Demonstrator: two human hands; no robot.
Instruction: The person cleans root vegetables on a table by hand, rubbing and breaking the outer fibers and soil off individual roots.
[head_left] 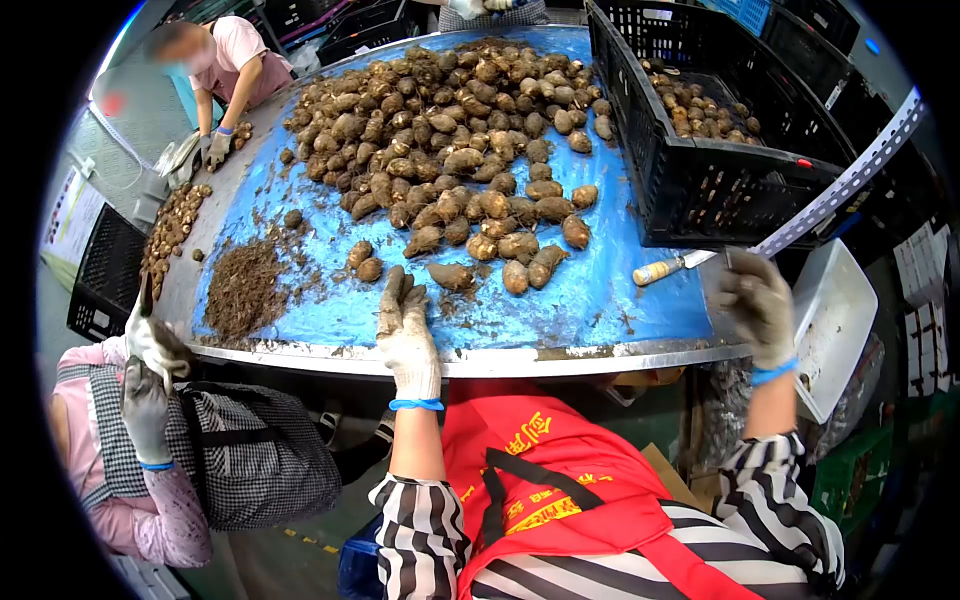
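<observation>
My left hand (408, 325), in a soiled white work glove with a blue band at the wrist, is at the table's near edge. Its fingers stretch upward and hold nothing I can see. Just beyond them lie single brown taro roots (450, 276), with a big taro pile (430, 130) farther back. Over the table's right end, my gloved right hand (760, 308) is slightly blurred, its fingers apart and bent, with nothing visible in them. A knife (672, 267) with a wooden handle lies on the blue sheet (600, 310) left of that hand.
A black crate (720, 190) holding taros stands at the right, beside a white perforated strip (845, 175) and a white bin (840, 320). Fibrous peelings (245, 290) lie heaped at left. Two co-workers (235, 55) (130, 440) work along the left side; another is partly visible behind.
</observation>
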